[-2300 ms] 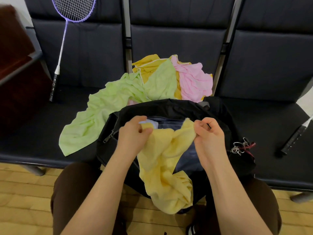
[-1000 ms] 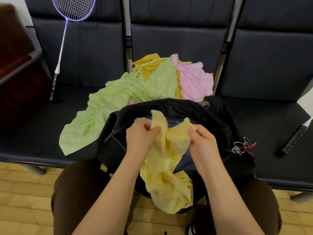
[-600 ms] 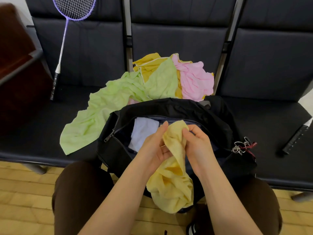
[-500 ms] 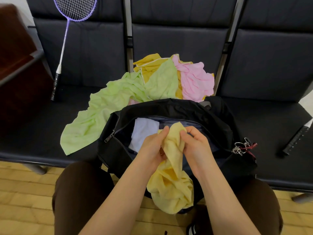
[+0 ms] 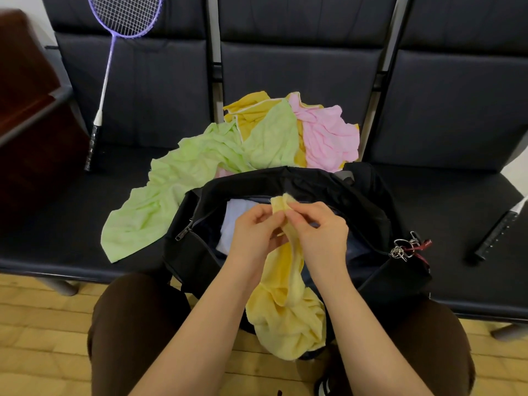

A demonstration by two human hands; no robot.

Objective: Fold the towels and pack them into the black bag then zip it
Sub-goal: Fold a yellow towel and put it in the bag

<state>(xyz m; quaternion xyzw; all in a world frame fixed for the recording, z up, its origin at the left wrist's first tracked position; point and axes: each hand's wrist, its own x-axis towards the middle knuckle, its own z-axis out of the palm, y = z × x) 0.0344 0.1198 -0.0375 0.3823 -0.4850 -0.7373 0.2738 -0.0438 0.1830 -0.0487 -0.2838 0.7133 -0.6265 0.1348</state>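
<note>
Left hand [image 5: 255, 231]: grip pinching the top corner of the pale yellow towel [image 5: 287, 312].
Right hand [image 5: 317, 232]: grip pinching the same corner, fingertips meeting the left hand's.
Pale yellow towel: hangs bunched from both hands over the near edge of the black bag [image 5: 368, 201].
Black bag: on the tabletop [image 5: 57, 224], unzipped; white towel [image 5: 233, 221] inside at left.
Far side: green towel [image 5: 183, 184], pink towel [image 5: 328, 138] and dark yellow towel [image 5: 251, 108], unfolded.
Far left: purple racket [image 5: 114, 52] leaning on the seat back.

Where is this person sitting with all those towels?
Probably a sports hall or its waiting area. A purple badminton racket leans on a row of joined black padded seats, a second racket's handle lies at the right, and the floor is pale wood. A black bag sits open.
</note>
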